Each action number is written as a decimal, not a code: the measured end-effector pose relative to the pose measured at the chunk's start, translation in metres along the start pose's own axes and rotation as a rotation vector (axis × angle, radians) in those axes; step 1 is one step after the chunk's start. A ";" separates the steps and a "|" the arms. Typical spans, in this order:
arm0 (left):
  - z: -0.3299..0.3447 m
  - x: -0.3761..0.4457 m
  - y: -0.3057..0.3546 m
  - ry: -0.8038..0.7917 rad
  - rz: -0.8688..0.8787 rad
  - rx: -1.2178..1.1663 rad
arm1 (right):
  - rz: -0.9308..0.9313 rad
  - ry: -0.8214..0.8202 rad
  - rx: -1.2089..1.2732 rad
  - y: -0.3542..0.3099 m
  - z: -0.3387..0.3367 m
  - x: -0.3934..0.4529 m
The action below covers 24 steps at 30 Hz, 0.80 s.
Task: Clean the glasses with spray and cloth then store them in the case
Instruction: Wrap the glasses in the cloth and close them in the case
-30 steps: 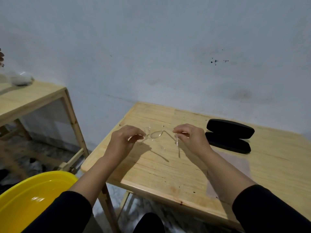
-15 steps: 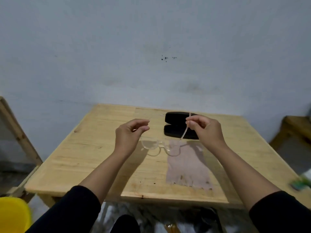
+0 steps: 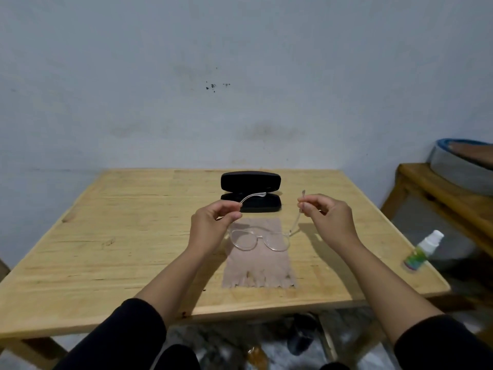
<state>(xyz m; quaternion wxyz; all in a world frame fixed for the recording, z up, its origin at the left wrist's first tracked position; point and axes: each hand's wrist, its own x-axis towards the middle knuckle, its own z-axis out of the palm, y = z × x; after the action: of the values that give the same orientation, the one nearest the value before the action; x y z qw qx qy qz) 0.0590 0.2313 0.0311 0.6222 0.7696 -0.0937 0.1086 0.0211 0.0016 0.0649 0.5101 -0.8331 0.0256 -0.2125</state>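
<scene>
Lifted higher, the light, fragile clear-framed glasses (image 3: 260,240) hang by their temple tips, my left hand (image 3: 213,222) and right hand (image 3: 324,217) each pinching one.

Both arms reach forward, black sleeves at elbows. Left hand (image 3: 213,222) and right hand (image 3: 324,217) raised apart, thumb-and-finger grip pinched closed on each.
</scene>
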 end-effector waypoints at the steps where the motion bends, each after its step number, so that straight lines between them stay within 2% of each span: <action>1: 0.000 -0.001 0.000 -0.005 -0.001 0.005 | 0.002 0.000 0.002 0.001 0.000 -0.001; 13: -0.006 -0.009 -0.001 0.026 -0.049 0.018 | 0.003 -0.052 0.015 -0.001 0.005 -0.010; 19: -0.023 -0.016 -0.001 0.036 -0.037 0.035 | 0.128 -0.051 0.037 0.005 0.001 -0.032; 22: -0.040 -0.031 0.001 0.016 0.006 0.212 | 0.223 -0.201 0.053 0.006 -0.004 -0.053; 24: -0.049 -0.046 0.004 -0.138 0.018 0.323 | 0.220 -0.365 -0.051 0.007 -0.007 -0.061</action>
<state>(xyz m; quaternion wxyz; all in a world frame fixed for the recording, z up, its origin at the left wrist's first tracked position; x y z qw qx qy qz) 0.0116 0.2784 0.0312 0.4817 0.8643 -0.1243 0.0746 -0.0359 0.0080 0.0418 0.5051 -0.8626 0.0289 -0.0003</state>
